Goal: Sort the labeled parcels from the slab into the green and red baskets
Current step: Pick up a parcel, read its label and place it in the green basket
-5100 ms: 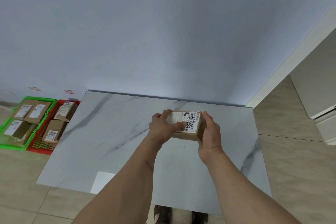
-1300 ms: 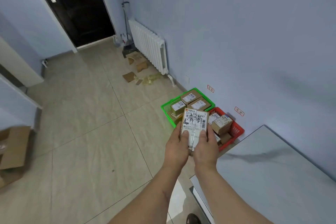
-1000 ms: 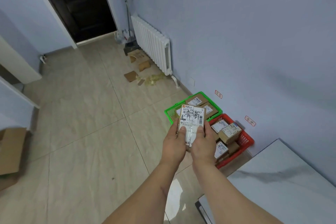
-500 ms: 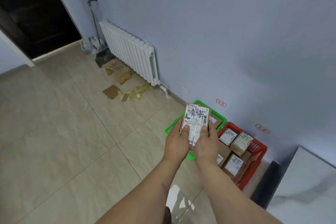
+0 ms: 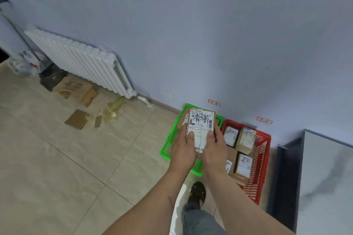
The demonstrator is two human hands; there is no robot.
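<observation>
Both hands hold one parcel (image 5: 201, 124) out in front of the body, above the green basket (image 5: 164, 150). Left hand (image 5: 183, 150) grips the parcel's lower left edge, thumb lying on the white label. Right hand (image 5: 214, 149) grips the lower right edge, thumb likewise on the label. The two hands sit side by side, close to touching at the base of the parcel.

Parcel: brown cardboard, label face up toward the camera, printed digits along the top and dark handwritten marks across the middle. It hides most of the green basket's inside; only a sliver of another labelled box shows at its left.

Red basket (image 5: 264, 160) stands just right of the green one, touching or nearly so, both against the blue wall (image 5: 191, 25). It holds several brown labelled boxes (image 5: 245, 140), one tilted on top of others.

Two small red-framed tags (image 5: 214, 103) are stuck on the wall, one above each basket.

Marble slab (image 5: 324, 177) at the right edge, dark side facing the baskets.

White radiator (image 5: 80, 61) at left on the wall; cardboard scraps (image 5: 76, 119) and crumpled clear wrap on the tile floor below it. One foot in a dark sandal (image 5: 196, 192) shows beneath the arms
</observation>
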